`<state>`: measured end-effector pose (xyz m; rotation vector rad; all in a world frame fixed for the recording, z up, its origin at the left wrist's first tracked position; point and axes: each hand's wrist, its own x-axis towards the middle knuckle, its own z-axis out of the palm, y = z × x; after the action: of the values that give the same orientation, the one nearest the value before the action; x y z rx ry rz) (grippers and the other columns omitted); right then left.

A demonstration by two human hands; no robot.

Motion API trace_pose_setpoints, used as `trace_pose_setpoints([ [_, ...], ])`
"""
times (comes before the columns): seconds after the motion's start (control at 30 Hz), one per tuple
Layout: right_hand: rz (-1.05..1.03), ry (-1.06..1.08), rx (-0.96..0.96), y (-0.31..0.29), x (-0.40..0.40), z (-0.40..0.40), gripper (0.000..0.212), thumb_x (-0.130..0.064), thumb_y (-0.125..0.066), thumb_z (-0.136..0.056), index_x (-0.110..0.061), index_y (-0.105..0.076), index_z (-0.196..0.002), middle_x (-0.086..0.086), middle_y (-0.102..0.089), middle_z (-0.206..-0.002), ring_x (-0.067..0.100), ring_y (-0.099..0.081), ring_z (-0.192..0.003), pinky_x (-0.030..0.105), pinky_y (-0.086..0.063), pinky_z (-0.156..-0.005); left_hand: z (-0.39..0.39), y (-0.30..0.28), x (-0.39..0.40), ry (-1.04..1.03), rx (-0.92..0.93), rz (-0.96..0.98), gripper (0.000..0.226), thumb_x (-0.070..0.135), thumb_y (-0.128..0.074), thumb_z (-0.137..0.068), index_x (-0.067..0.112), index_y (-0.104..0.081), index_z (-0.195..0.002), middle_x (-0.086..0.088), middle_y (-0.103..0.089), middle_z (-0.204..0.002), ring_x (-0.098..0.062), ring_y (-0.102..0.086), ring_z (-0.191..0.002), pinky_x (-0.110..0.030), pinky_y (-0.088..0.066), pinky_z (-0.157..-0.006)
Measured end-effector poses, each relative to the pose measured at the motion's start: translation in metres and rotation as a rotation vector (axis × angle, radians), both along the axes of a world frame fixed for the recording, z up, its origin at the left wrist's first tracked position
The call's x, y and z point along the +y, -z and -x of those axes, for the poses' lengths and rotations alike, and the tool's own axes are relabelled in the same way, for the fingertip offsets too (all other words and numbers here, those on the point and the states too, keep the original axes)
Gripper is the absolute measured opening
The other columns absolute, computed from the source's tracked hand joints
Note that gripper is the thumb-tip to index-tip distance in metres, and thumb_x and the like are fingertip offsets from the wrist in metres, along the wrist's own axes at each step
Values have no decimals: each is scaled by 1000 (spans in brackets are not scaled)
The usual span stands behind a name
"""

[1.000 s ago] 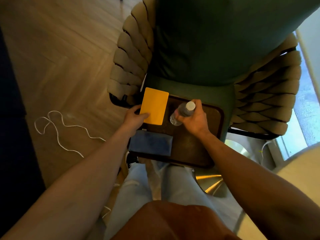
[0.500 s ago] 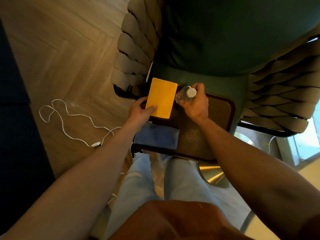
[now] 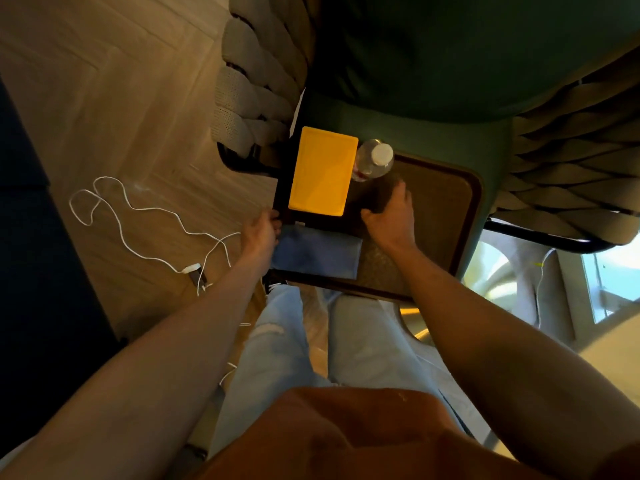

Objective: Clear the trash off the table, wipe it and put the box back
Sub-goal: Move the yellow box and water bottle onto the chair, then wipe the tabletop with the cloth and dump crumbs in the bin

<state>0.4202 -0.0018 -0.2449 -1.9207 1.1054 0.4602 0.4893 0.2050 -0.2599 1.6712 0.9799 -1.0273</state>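
A flat yellow box [image 3: 322, 171] lies at the far left of the small dark table [image 3: 474, 209]. Just right of it stands a clear plastic bottle [image 3: 374, 161] with a white cap. A folded blue cloth [image 3: 317, 252] lies along the near left edge. My left hand [image 3: 259, 233] is at the table's left edge beside the cloth's end, fingers loose and holding nothing. My right hand [image 3: 389, 216] hovers over the table a little nearer than the bottle, apart from it, fingers relaxed.
A green cushioned chair with woven arms [image 3: 263, 88] stands right behind the table. A white cable with a charger [image 3: 194, 270] lies on the wooden floor to the left. My legs are against the table's near edge. A window is at the right.
My left hand let go of the yellow box and my right hand let go of the bottle. Both hands drew back toward me; box and bottle stay on the table.
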Motion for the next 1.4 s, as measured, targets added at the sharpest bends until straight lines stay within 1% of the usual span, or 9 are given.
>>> trace_pose_setpoints([
  [0.17,-82,-103,201,28,21,38,53,-20,-67,-85,-13,-48,-134,14,-53,-130,28,-56,-115,34,-47,-91,17,23,13,663,-242,-70,41,25,-65,-88,17,-54,-127,-2,-57,-120,-20,-53,-112,-35,-45,-96],
  [0.3,-168,-117,340,38,33,54,58,-29,-67,-86,-13,-44,-137,16,-57,-128,32,-56,-116,43,-49,-96,20,37,17,1274,-446,-162,59,28,-72,-79,23,-49,-133,-9,-45,-137,-31,-45,-122,-41,-43,-96],
  [0.53,-110,-52,405,49,50,51,65,-32,-69,-85,-15,-37,-140,17,-53,-133,36,-52,-121,42,-46,-95,15,44,13,1616,-478,-314,60,32,-69,-81,17,-43,-133,-11,-55,-128,-32,-49,-120,-45,-39,-98],
  [0.67,-228,30,417,48,56,50,60,-30,-67,-87,-11,-42,-138,15,-53,-131,32,-54,-118,36,-47,-90,18,41,13,1614,-435,-321,41,35,-65,-82,11,-59,-115,-14,-62,-114,-31,-56,-108,-43,-45,-93],
  [0.8,-316,106,373,35,56,52,52,-31,-69,-81,-12,-52,-127,11,-61,-114,25,-61,-97,34,-53,-74,17,22,16,1402,-308,-174,35,36,-67,-78,8,-64,-99,-14,-62,-97,-30,-60,-93,-36,-49,-74],
  [0.97,-355,139,234,-5,54,57,18,-22,-62,-83,-14,-60,-99,5,-57,-83,17,-53,-75,29,-43,-62,23,-14,19,953,-29,42,52,25,-67,-81,9,-50,-128,-14,-56,-114,-28,-56,-101,-37,-46,-75],
  [1.2,-344,238,-57,-74,80,95,14,-17,-59,-83,-14,-64,-97,3,-62,-80,14,-59,-77,28,-49,-69,46,-68,46,644,-83,191,40,19,-72,-81,13,-57,-118,-14,-65,-112,-27,-64,-97,-46,-55,-85],
  [1.33,-318,367,-154,-108,100,130,9,-14,-60,-82,-15,-61,-90,2,-61,-82,15,-56,-76,27,-46,-67,71,-106,49,674,-193,250,30,15,-70,-84,17,-56,-111,-9,-63,-104,-22,-62,-90,-33,-53,-69],
  [1.4,-297,432,-190,-123,108,149,11,-14,-59,-82,-14,-60,-93,3,-60,-85,16,-55,-76,25,-45,-65,88,-126,45,703,-239,304,27,15,-68,-85,20,-58,-109,-7,-63,-103,-25,-61,-96,-36,-53,-73],
])
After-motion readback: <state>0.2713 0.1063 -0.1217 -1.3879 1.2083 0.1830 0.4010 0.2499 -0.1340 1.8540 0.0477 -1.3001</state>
